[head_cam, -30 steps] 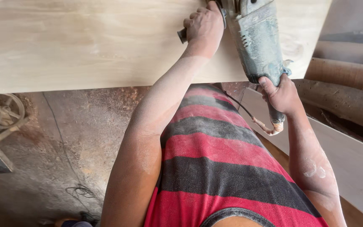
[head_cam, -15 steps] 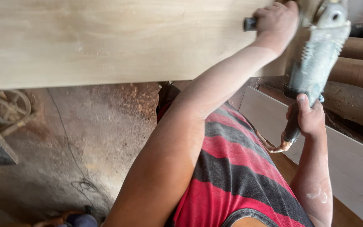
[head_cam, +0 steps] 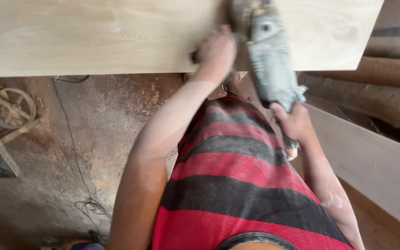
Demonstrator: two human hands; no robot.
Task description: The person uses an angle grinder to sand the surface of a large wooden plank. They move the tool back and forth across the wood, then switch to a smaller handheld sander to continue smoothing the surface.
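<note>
Both hands gripping grinder point(head_cam: 269, 60) on the board point(head_cam: 93, 37).
Left hand point(head_cam: 216, 48) clamping side handle, right hand point(head_cam: 292, 122) wrapping the rear; slipping grip risks gouging the board.

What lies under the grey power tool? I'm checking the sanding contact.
The grey power tool rests on the pale wooden board. Its underside and contact point are hidden by its body.

Pale matt wooden board point(head_cam: 93, 37), dusty grey power tool point(head_cam: 271, 69)
</note>
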